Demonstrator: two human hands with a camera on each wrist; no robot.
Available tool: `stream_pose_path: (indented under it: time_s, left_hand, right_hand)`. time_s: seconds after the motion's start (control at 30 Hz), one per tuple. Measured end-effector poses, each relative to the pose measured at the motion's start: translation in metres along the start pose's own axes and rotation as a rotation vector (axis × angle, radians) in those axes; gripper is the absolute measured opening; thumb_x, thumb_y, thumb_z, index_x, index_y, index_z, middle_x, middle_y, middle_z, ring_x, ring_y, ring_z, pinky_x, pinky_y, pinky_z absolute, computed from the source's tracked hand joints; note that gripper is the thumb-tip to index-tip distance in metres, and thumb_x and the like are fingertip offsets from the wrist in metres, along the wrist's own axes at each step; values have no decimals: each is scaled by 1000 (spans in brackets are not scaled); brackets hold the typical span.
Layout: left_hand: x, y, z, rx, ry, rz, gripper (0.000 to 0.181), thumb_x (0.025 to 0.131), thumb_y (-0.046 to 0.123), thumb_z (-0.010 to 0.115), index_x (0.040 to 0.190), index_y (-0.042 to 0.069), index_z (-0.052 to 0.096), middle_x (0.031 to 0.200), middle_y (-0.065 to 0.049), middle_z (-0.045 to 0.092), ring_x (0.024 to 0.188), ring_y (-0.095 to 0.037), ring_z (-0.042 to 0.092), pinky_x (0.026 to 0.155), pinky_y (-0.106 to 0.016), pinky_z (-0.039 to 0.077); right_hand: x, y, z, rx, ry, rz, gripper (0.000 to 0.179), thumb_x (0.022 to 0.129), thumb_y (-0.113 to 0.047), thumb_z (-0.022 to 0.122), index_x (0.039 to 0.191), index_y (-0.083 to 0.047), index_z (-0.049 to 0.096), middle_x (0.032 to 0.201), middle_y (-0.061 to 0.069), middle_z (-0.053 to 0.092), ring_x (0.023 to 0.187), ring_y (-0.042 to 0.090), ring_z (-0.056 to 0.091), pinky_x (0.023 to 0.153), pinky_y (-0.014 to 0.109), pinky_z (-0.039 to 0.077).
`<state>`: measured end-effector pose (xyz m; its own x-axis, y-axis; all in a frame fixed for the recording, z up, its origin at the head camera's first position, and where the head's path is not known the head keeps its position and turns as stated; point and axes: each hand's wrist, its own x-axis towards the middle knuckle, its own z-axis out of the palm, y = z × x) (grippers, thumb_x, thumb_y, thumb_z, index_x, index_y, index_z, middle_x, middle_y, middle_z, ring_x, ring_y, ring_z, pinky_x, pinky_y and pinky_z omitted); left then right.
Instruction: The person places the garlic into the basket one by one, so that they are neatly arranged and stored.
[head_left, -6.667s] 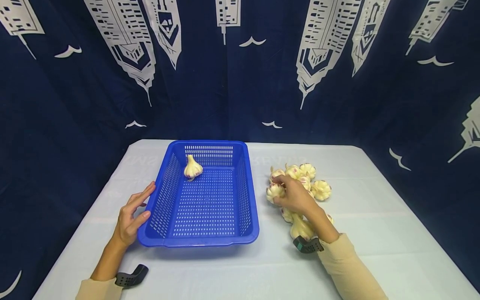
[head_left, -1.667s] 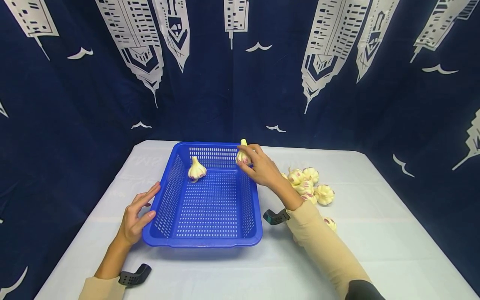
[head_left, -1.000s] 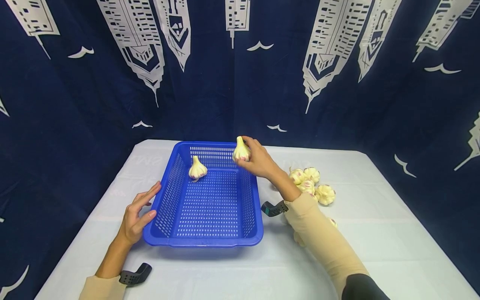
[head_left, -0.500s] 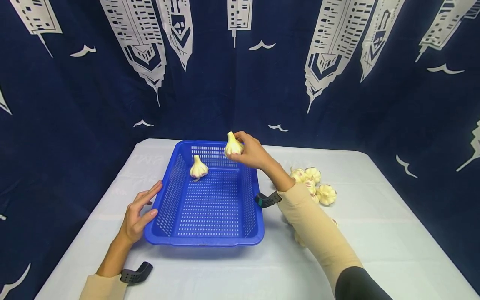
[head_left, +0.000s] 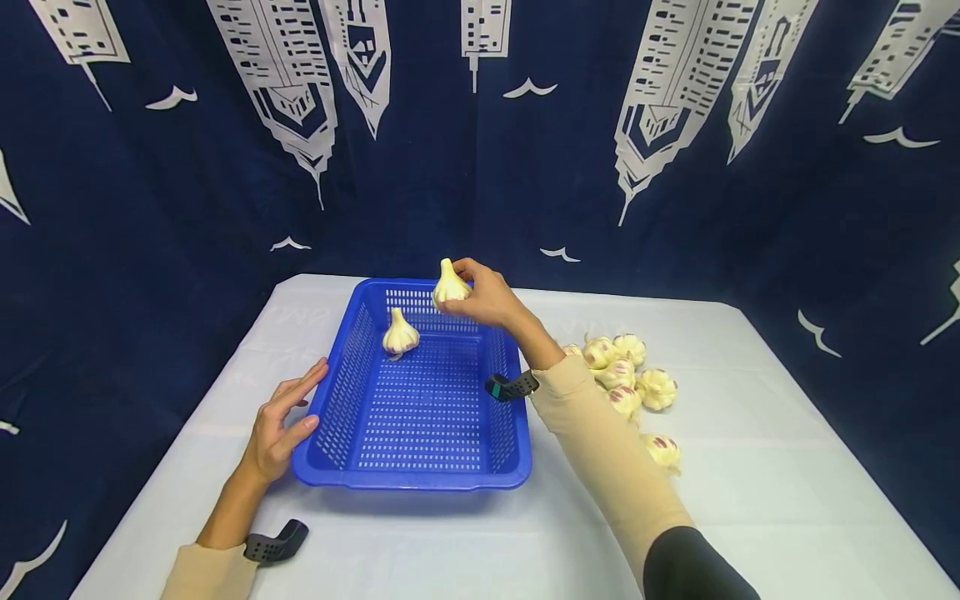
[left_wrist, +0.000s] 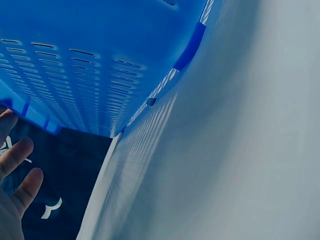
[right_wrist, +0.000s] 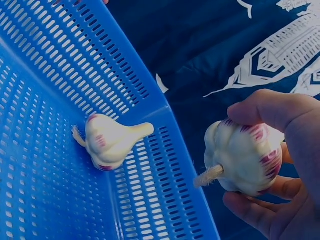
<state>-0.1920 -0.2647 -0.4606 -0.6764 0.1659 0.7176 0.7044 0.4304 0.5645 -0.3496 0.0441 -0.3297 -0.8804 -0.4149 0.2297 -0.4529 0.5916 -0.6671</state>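
My right hand (head_left: 487,296) grips a garlic bulb (head_left: 450,285) between thumb and fingers, stem up, over the far end of the blue plastic basket (head_left: 412,480). In the right wrist view the held garlic bulb (right_wrist: 245,155) shows purple streaks and a root tuft beside the basket's rim. A second garlic bulb (head_left: 401,335) stands inside the basket in the far left corner, its stem by the end wall. My left hand (head_left: 277,425) rests with extended fingers against the basket's left rim. Part of that hand (left_wrist: 17,165) shows in the left wrist view.
Several garlic bulbs (head_left: 621,371) lie in a loose pile on the white-covered table (head_left: 757,467), right of the basket. One garlic bulb (head_left: 662,452) lies nearer, beside my right sleeve, which hides part of the pile. A dark blue printed curtain (head_left: 450,183) hangs behind the table.
My right hand took a garlic bulb from the pile, lifted it to the basket's far right corner, turned it stem up and moved it left. The left hand stays at the rim.
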Motion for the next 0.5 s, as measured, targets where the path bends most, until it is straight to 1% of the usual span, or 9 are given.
stream_pose_path:
  time_s: [0.27, 0.5]
  left_hand:
    - [-1, -1, 0, -1, -2, -13, 62, 76, 5, 52, 137, -6, 54, 145, -17, 50, 115, -11, 48, 82, -31, 39]
    - [-2, -2, -1, 1, -7, -15, 61, 76, 5, 51, 137, -7, 53, 145, -19, 49, 115, -11, 48, 82, -32, 39]
  right_hand:
    - [15, 6, 16, -8, -41, 42, 64, 79, -25, 78, 134, -5, 52, 119, 16, 60, 95, 25, 60, 76, 32, 51]
    - [22, 12, 28, -71, -87, 93, 66, 78, -28, 81, 132, -3, 53, 114, 16, 65, 92, 25, 61, 76, 33, 50]
